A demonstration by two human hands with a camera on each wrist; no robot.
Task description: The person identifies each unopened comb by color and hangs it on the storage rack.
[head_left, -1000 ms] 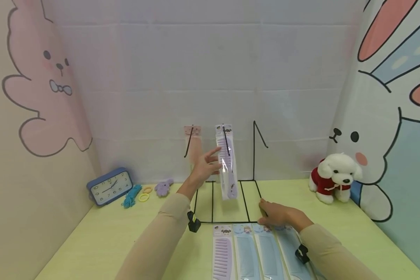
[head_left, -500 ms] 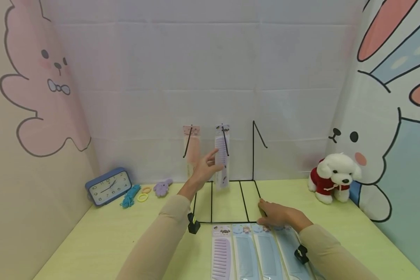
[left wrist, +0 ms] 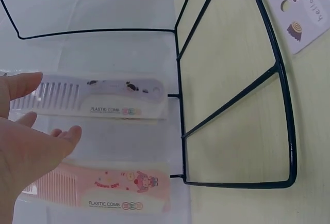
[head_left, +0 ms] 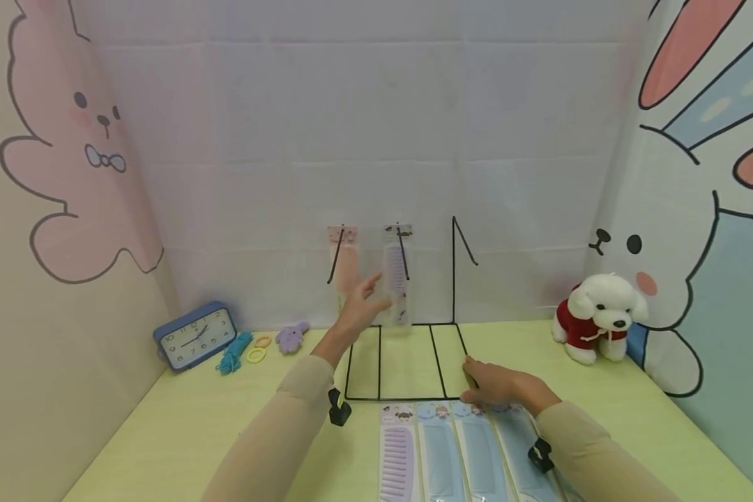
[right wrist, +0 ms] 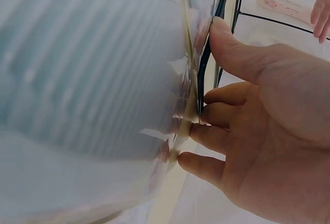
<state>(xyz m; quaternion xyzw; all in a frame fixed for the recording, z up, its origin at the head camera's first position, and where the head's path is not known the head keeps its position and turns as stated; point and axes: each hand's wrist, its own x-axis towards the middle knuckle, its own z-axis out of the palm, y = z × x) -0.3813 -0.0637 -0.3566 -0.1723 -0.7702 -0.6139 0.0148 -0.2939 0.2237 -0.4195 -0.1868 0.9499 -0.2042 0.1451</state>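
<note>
A black wire display rack [head_left: 454, 279] stands on the table with three hooks. On its middle hook hangs a purple comb in clear packaging [head_left: 397, 268]. A packaged pink comb [head_left: 348, 261] hangs from the left hook; the right hook is bare. My left hand [head_left: 359, 307] is beside the purple comb, in front of the pink one, its fingers loosely extended around nothing. In the left wrist view, the purple comb [left wrist: 129, 92] lies just past the fingertips. My right hand [head_left: 498, 383] holds the rack's front right corner between thumb and fingers, partly hiding it.
Before the rack lie a packaged purple comb [head_left: 397, 460] and several blue ones [head_left: 442, 457]. A blue clock [head_left: 196, 336], blue cord [head_left: 234, 352], hair ties [head_left: 256, 355] and a purple toy [head_left: 291, 337] sit left. A white plush dog [head_left: 602, 317] sits right.
The purple comb on the middle hook has swung back toward the wall and hangs straighter. My left hand has drawn slightly left, away from it. My right hand stays at the rack corner.
</note>
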